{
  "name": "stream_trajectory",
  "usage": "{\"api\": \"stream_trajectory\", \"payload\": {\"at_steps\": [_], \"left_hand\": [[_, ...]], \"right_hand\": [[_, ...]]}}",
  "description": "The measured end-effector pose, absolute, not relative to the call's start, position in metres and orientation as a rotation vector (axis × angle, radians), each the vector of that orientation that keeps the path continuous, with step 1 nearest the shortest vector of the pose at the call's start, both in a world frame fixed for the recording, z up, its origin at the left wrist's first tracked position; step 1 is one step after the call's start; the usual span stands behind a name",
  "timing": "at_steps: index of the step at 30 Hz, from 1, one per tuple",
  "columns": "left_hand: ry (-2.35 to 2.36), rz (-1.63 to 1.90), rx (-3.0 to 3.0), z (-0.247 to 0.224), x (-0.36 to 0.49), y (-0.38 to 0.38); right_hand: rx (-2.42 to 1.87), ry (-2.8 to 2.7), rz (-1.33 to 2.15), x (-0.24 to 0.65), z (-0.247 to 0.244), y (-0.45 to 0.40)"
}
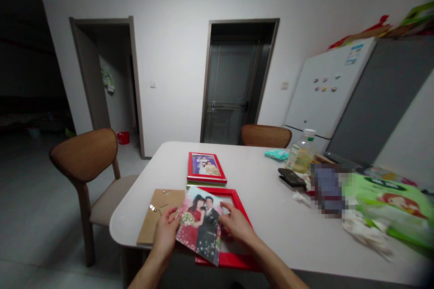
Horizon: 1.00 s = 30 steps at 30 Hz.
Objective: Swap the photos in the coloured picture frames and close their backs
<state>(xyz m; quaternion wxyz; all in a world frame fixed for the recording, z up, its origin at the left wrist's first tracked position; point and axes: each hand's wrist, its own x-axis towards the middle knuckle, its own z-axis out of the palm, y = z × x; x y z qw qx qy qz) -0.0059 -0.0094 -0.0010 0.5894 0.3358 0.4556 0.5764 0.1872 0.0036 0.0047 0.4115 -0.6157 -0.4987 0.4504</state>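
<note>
A printed photo (200,228) of a couple, one in red and one in a dark suit, is held tilted between my two hands. My left hand (165,230) pinches its left edge. On the right edge, my right hand (237,223) grips it with thumb and fingers. Below and behind the photo lies a red picture frame (239,203), partly covered by it. A brown backing board (151,223) with metal clips rests under and beside my left hand. Farther back, a second red frame (222,174) with a photo in it lies on top of something thin.
On the white table (267,216), the right side holds a bottle (300,156), a black wallet-like object (290,177), crumpled tissues (368,237) and a green package (393,198). Wooden chairs stand at the left (84,156) and the far side (266,134). A fridge (325,90) stands behind.
</note>
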Motion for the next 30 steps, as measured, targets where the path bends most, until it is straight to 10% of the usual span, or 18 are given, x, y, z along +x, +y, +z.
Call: {"api": "stream_trajectory", "payload": {"at_steps": [30], "left_hand": [[0.791,1.006,0.942,0.022,-0.004,-0.026]], "right_hand": [[-1.432,-1.332,0.994,0.17,-0.004,0.013]]}}
